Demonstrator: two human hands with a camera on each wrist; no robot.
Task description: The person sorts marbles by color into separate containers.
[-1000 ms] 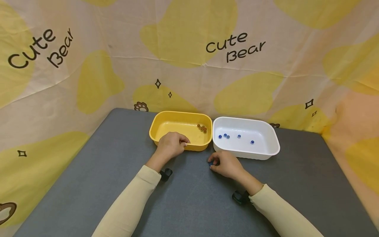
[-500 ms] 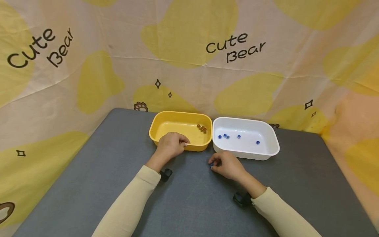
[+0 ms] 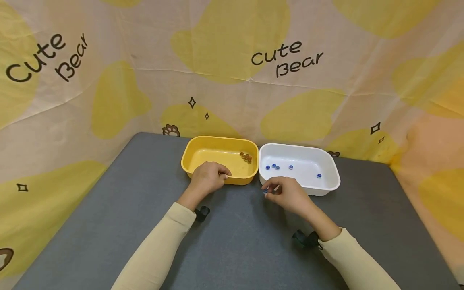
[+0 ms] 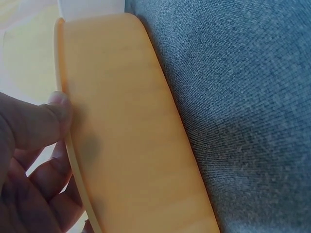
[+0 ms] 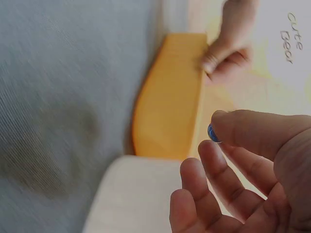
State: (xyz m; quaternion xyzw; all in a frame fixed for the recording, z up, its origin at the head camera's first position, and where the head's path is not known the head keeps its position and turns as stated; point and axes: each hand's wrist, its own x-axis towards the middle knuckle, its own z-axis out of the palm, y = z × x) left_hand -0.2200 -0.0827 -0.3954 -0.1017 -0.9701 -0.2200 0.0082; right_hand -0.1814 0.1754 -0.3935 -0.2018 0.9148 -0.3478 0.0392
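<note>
My left hand grips the near rim of a yellow plastic tub; in the left wrist view the thumb presses its outer wall and the fingers curl inside. Between thumb and index fingertip, my right hand pinches a small blue bead, off the table and just in front of a white plastic tub. Several blue beads lie scattered in the white tub. A cluster of amber beads sits at the right end of the yellow one.
Both tubs stand side by side toward the back of a grey table. Behind and around it hangs a printed cloth with yellow patches. Each wrist carries a black band mount.
My right hand has lifted from the table with the blue bead, toward the white tub. One blue bead in that tub has rolled to the right. The left hand has stayed put.
</note>
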